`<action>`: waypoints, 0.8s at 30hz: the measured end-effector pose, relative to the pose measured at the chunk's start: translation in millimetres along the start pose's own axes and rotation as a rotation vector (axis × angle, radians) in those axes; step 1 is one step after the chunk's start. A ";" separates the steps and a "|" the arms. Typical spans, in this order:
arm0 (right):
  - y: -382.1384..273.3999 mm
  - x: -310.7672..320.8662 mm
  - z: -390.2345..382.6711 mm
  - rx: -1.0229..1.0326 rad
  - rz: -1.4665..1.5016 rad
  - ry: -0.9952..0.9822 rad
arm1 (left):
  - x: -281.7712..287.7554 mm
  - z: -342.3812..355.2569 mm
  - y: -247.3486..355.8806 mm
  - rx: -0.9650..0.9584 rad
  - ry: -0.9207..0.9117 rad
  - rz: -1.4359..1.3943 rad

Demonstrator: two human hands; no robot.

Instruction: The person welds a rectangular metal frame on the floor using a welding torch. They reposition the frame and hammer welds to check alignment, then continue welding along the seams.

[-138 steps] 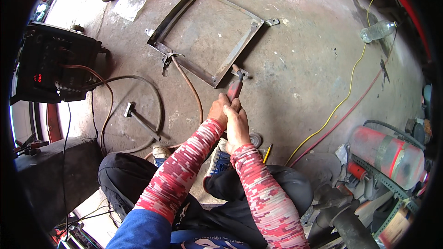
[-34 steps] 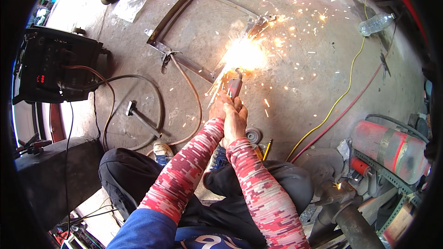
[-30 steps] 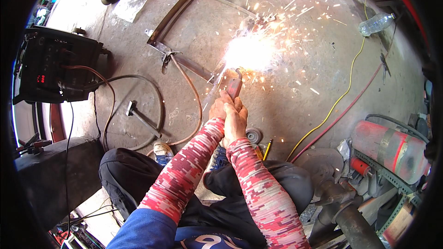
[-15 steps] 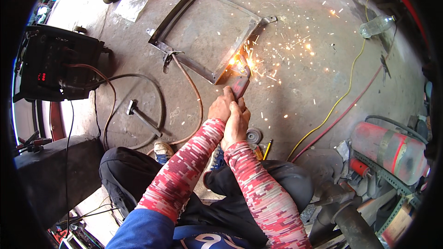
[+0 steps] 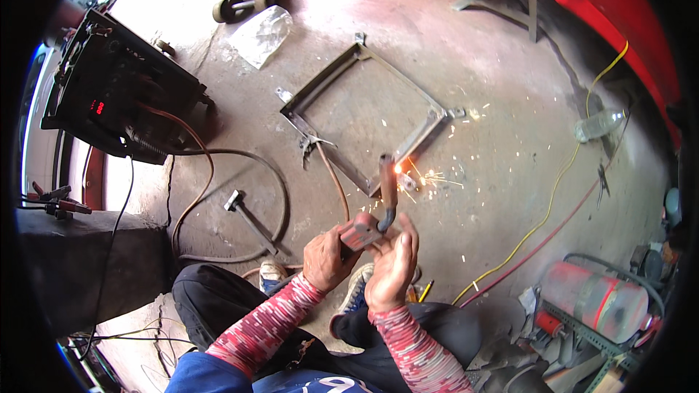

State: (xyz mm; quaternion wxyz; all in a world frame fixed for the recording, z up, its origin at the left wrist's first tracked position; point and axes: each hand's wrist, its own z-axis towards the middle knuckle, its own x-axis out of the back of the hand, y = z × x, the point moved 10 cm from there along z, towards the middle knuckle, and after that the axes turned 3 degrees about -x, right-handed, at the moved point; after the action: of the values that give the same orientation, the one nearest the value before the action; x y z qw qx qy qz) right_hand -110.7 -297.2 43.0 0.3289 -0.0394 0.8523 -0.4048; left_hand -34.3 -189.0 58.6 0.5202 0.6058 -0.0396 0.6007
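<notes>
My left hand point(image 5: 325, 258) is closed round the red handle of a welding torch point(image 5: 360, 233). The torch's neck bends away from me, and its nozzle points at the near right side of a square steel frame point(image 5: 409, 86) lying on the floor. Right by the nozzle a spot on the frame glows orange, and sparks point(image 5: 429, 177) fly off to the right. Beside the torch neck my right hand point(image 5: 392, 271) is open, fingers apart, nothing held. A ground clamp point(image 5: 310, 145) with a brown cable grips the frame's near left side.
On the left stands a black welding machine point(image 5: 109, 94), its cables looping over the floor. A hammer point(image 5: 247, 220) lies inside a loop. To the right are a yellow cord point(image 5: 535, 217), a plastic bottle point(image 5: 598, 126) and a red tank point(image 5: 593, 298). A plastic bag point(image 5: 263, 35) lies behind.
My right hand has let go of the torch and opened. The left hand holds the torch alone, its handle nearer to me and tilted. The sparks have shrunk; the whole view has shifted.
</notes>
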 end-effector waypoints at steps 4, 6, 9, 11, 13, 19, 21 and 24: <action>12.1 -26.7 1.1 0.107 -0.104 -0.042 | 7.8 0.6 -28.4 0.082 0.046 -0.033; 20.3 -36.9 8.2 0.091 -0.102 -0.048 | 12.4 3.3 -38.0 0.112 0.092 -0.081; 34.4 -56.7 16.1 0.008 0.012 -0.090 | 17.3 8.5 -49.7 0.138 0.099 -0.167; 43.3 -71.2 22.1 -0.035 0.131 -0.099 | 22.8 9.6 -57.7 0.171 0.102 -0.188; 55.7 -83.6 22.1 -0.119 0.186 -0.085 | 32.6 7.5 -64.9 0.205 0.114 -0.185; 62.3 -133.6 2.8 -0.158 0.139 -0.164 | 83.1 -3.2 -74.4 0.220 0.261 -0.112; 61.6 -151.0 -11.7 -0.168 0.137 -0.224 | 97.4 -12.3 -76.4 0.255 0.261 -0.159; 57.7 -164.3 -42.5 -0.154 0.119 -0.325 | 120.0 -32.9 -69.4 0.307 0.276 -0.199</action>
State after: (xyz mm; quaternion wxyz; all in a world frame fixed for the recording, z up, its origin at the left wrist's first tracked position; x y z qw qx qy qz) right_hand 3.9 -175.6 107.9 0.4817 -0.0791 0.8172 -0.3065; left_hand 22.9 -65.8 101.9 0.4790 0.5908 0.1838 0.6227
